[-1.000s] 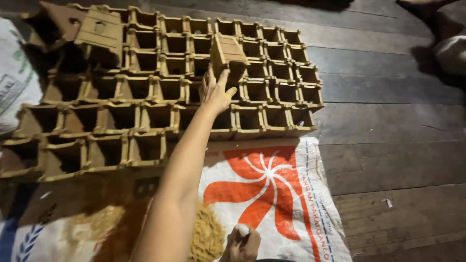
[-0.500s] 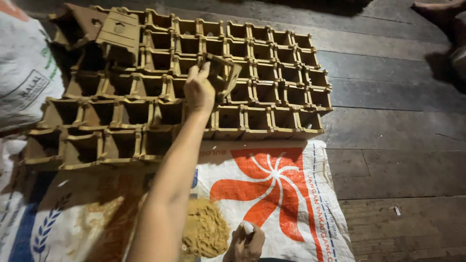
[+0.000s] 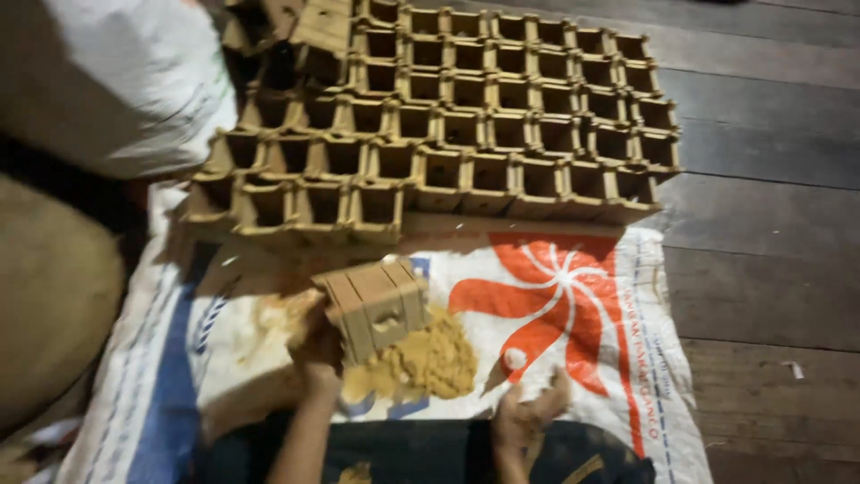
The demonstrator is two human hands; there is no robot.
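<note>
Your left hand (image 3: 315, 345) is wrapped around a small wooden slatted box (image 3: 376, 307), gripping it from below and behind so the box sits tilted, its slats and a small round hole facing up at you. The fingers are curled tight against the wood; most of them are hidden behind the box. It hangs just above a heap of yellowish, sawdust-like powder (image 3: 425, 361) that lies on a white woven sack (image 3: 573, 314) spread flat on the floor.

Your right hand (image 3: 528, 414) is lower and to the right, near the edge of that heap, apart from the box. It is blurred; the fingers look loosely bent, and you cannot tell from this view whether they pinch anything.

The sack carries a red-orange pinwheel print beside the heap and a blue stripe toward its left edge. Just beyond the sack, many more open wooden boxes (image 3: 466, 134) stand packed side by side in rows, mouths up, on a dark plank floor (image 3: 761, 224). At far left a bulging white bag (image 3: 116, 81) leans close to the rows, with a rounded brown sack (image 3: 49, 296) below it
</note>
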